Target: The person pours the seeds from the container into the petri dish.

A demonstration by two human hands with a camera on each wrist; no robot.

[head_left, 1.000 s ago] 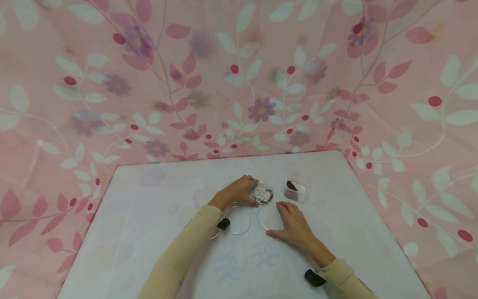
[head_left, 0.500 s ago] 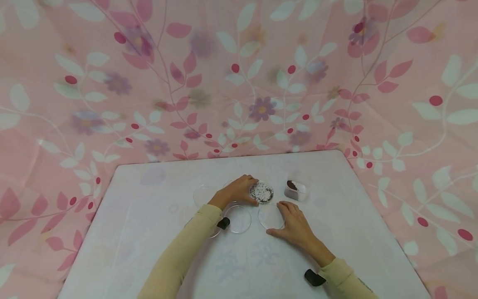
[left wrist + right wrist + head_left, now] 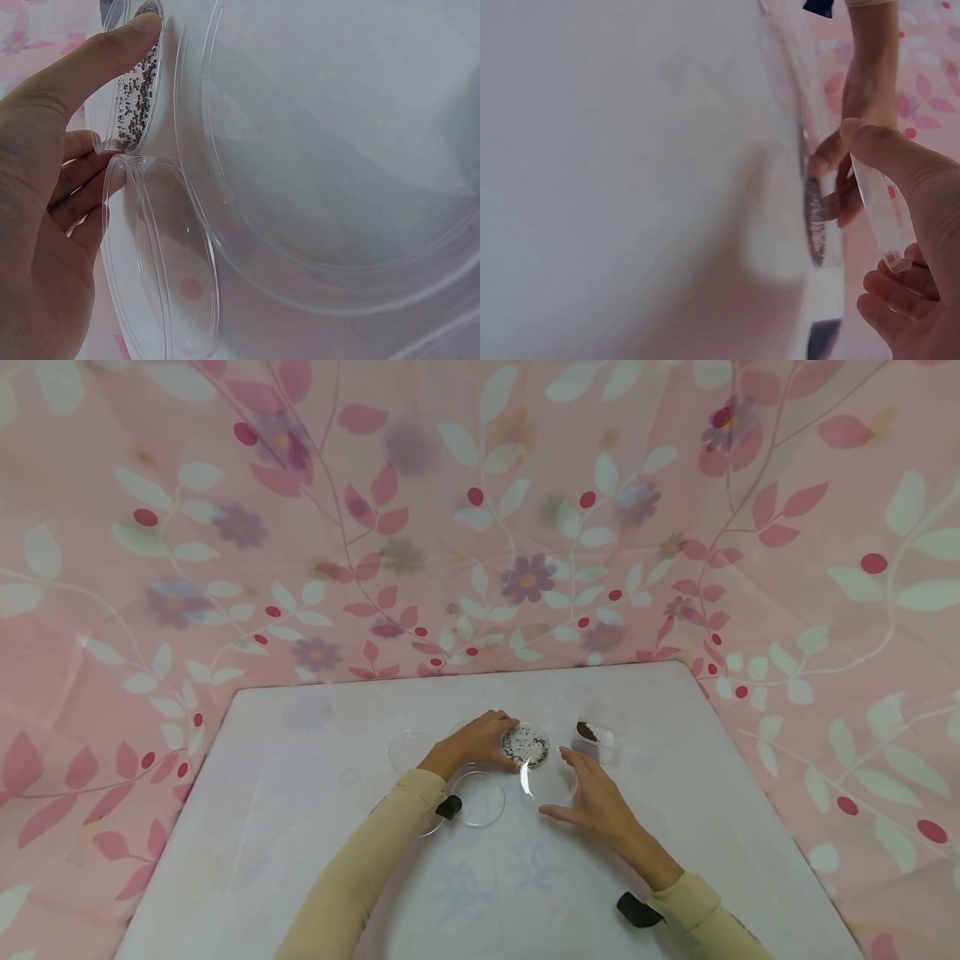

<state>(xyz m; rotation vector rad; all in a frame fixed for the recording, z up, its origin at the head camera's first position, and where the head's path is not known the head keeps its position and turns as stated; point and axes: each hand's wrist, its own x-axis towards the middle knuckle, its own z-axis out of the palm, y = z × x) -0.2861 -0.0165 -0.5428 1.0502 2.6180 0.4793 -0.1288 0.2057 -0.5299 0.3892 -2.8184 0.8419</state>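
Observation:
My left hand (image 3: 476, 742) grips the side of a clear petri dish (image 3: 525, 745) holding scattered dark seed-like grains on a white base. In the left wrist view the thumb lies over the edge of that grain-filled dish (image 3: 139, 97), with fingers at its far side. Just in front of it, my right hand (image 3: 603, 802) holds a clear round petri dish part (image 3: 547, 783) between thumb and fingers. Seen from the right wrist, this clear round part (image 3: 881, 206) is up off the table, its edge spanning thumb to fingers.
Other clear petri dishes stand left of the hands, among them a near dish (image 3: 478, 799) and a far-left dish (image 3: 408, 752). A small clear plastic box (image 3: 596, 742) with dark grains stands behind the right hand. The table (image 3: 300, 827) meets a floral cloth (image 3: 420, 527) at the back.
My right hand has raised the clear round dish part off the table and brought it slightly up toward the grain-filled dish. The left hand keeps its place.

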